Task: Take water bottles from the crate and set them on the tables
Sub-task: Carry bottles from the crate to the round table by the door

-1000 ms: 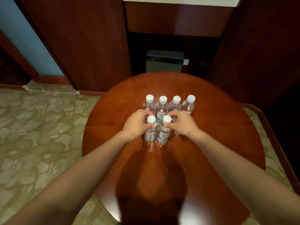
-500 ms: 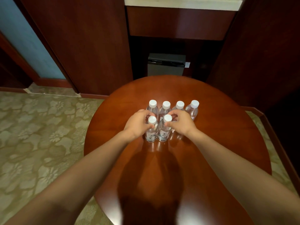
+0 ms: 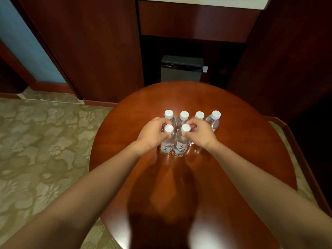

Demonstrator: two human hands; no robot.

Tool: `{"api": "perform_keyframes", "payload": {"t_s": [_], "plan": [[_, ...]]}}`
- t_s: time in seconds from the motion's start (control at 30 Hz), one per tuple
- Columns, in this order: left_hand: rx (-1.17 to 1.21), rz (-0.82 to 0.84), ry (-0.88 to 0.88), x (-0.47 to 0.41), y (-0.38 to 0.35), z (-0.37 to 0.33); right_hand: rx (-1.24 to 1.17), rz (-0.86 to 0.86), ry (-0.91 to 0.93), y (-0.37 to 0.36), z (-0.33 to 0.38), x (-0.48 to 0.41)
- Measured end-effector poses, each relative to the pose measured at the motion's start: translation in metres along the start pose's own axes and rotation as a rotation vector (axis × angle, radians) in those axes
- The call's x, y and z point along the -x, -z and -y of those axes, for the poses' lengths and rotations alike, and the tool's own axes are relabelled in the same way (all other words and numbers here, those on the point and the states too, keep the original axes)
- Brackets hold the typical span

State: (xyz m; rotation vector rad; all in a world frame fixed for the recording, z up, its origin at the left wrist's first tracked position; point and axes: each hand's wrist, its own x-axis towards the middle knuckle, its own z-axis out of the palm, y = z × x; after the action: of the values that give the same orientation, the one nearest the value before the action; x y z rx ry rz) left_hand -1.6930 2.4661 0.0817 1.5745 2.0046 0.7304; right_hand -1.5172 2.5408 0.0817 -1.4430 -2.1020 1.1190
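Nothing much has shifted since the earlier frames: the left hand stays curled round the neck of the near-left water bottle, and the right hand round the near-right water bottle, each gripping just under a white cap. Both bottles stand upright, side by side, on the round wooden table. Just behind them stands a row of four more bottles, and past the table's far edge sits a grey bin.

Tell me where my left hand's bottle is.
Head view, table centre: the front-left bottle, gripped by the left hand, beside the front-right bottle, before the back row.
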Motion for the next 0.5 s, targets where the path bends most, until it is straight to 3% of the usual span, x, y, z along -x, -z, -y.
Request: {"api": "perform_keyframes", "payload": {"t_s": [0.33, 0.5], "plan": [[0.053, 0.026, 0.032, 0.016, -0.001, -0.001, -0.033, -0.017, 0.060, 0.000, -0.002, 0.016], [0.065, -0.064, 0.050, 0.045, -0.001, -0.005, 0.040, -0.158, 0.065, 0.005, -0.011, 0.044]]}}
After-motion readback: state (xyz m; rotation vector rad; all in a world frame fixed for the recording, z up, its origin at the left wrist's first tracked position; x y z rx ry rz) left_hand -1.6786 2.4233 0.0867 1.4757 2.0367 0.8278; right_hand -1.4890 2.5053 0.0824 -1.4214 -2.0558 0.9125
